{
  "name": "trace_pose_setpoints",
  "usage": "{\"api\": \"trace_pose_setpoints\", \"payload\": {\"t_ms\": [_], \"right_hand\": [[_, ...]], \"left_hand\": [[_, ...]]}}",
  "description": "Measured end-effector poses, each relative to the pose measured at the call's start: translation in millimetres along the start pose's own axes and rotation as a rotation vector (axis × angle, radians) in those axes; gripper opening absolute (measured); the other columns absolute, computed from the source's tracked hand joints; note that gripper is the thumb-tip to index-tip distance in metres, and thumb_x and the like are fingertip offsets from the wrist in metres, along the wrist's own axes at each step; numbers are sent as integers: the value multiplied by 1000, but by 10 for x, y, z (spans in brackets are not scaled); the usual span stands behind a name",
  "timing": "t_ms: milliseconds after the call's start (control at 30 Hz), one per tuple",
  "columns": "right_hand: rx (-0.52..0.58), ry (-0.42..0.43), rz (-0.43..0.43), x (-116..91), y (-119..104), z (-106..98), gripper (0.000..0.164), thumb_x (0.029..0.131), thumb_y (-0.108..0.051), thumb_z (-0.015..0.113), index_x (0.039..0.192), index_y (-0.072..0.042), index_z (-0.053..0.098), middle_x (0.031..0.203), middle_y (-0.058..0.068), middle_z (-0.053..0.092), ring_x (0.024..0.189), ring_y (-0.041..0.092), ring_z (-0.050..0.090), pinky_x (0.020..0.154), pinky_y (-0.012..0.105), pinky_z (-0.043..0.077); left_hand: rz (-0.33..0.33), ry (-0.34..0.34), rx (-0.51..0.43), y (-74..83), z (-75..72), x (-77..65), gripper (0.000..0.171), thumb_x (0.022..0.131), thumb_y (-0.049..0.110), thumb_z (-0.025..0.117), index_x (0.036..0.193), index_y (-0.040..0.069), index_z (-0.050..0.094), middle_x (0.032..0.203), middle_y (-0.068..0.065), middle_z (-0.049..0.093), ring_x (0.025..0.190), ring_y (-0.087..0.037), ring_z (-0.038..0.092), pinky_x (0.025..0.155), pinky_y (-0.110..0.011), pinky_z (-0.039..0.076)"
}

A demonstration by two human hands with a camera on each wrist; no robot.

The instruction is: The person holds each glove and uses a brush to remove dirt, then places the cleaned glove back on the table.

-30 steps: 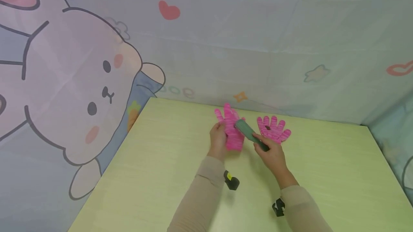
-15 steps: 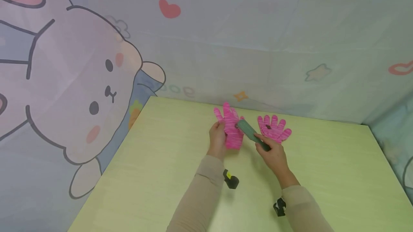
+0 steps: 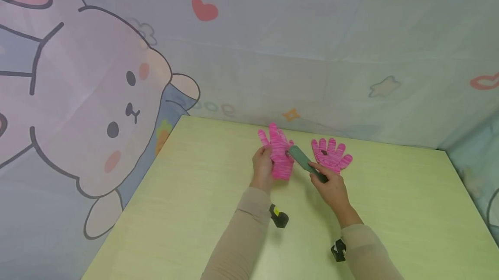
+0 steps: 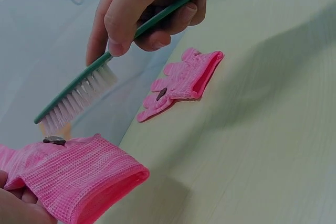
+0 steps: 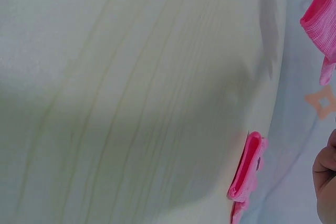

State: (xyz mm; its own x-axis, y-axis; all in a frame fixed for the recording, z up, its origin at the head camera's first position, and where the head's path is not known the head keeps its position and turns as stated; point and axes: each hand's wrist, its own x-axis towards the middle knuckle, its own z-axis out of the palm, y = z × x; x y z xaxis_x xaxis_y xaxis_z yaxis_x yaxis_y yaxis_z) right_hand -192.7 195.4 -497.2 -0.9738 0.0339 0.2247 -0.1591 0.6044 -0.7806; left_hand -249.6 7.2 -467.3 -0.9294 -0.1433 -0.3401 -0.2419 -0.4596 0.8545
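Note:
My left hand point(image 3: 263, 166) grips a pink knit glove point(image 3: 281, 168) by its side, holding it up off the table with the cuff toward me. A dark brown patch point(image 4: 54, 140) shows on the glove's upper face. In my right hand point(image 3: 330, 188) is a green brush point(image 3: 301, 157), held by its handle. Its white bristles point(image 4: 79, 98) point down, right above the dark patch in the left wrist view. A second pink glove point(image 3: 332, 155) lies on the table beyond my right hand, fingers spread, with a similar dark patch point(image 4: 161, 94) on it.
The pale yellow-green table point(image 3: 409, 202) ends at a cloth backdrop point(image 3: 296, 46) printed with a rabbit and hearts. Black wrist devices point(image 3: 279, 217) sit below both forearms, close over the table.
The brush has shifted slightly to the right, from over the held glove to its right side. The held glove has moved very little; the other glove stays where it lay.

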Motion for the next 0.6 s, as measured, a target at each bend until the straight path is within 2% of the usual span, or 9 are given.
{"api": "trace_pose_setpoints", "payload": {"t_ms": [167, 600], "right_hand": [[-6, -1, 19, 2, -1, -6, 31, 88, -18, 62, 119, -18, 64, 72, 5, 53, 54, 15, 40, 43, 25, 34], [-51, 1, 72, -11, -10, -45, 34, 87, -21, 62, 121, -19, 63, 75, 6, 56, 57, 16, 42, 46, 26, 35]], "left_hand": [[0, 1, -3, -7, 3, -3, 27, 98, 22, 45, 113, 3, 57, 87, -3, 56, 77, -11, 50, 68, -22, 45], [2, 1, 4, -36, 4, -3, 28, 98, 21, 46, 115, 2, 56, 87, -3, 54, 76, -11, 49, 66, -21, 44]]}}
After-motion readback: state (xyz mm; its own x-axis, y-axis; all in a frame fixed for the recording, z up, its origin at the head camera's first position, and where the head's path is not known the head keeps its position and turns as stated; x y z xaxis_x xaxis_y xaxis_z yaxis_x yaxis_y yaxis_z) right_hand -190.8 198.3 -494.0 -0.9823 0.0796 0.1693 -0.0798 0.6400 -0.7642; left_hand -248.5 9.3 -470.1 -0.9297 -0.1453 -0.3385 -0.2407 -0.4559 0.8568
